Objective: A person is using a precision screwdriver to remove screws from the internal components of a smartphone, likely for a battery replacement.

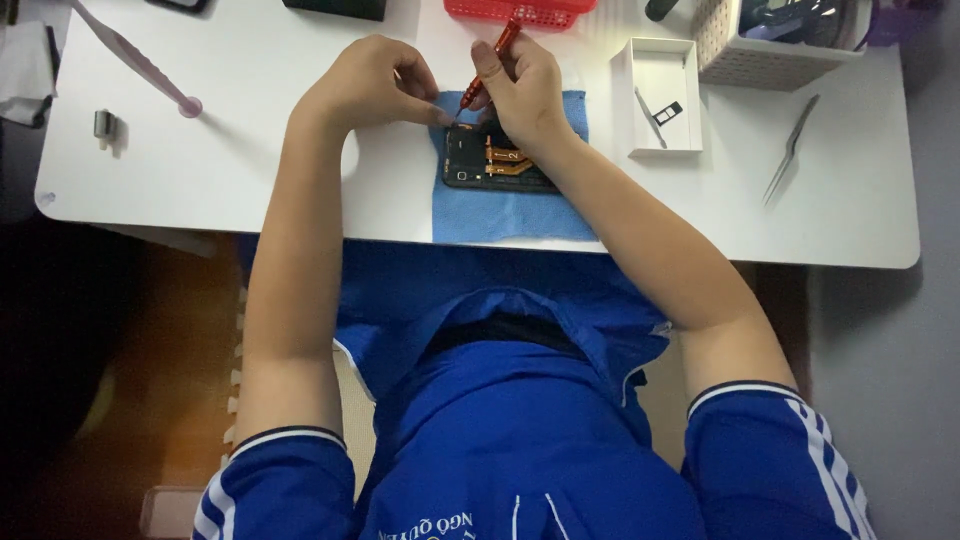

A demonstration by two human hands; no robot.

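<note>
Two bare hands meet over an opened phone [485, 158] lying on a blue cloth [510, 210] on a white table [250, 150]. The right hand [525, 90] grips a red screwdriver [490, 62], its tip at the phone's top edge, just below the fingers. The left hand [365, 85] pinches fingertips together beside that tip; anything held is too small to tell

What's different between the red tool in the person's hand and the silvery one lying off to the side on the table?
The red screwdriver is gripped in the right hand, tilted with its tip down at the opened phone; the metal tweezers lie flat and untouched on the white table. The screwdriver is red and rod-like; the tweezers are grey, thin and tapered to a point. Both are slim hand tools.
</note>
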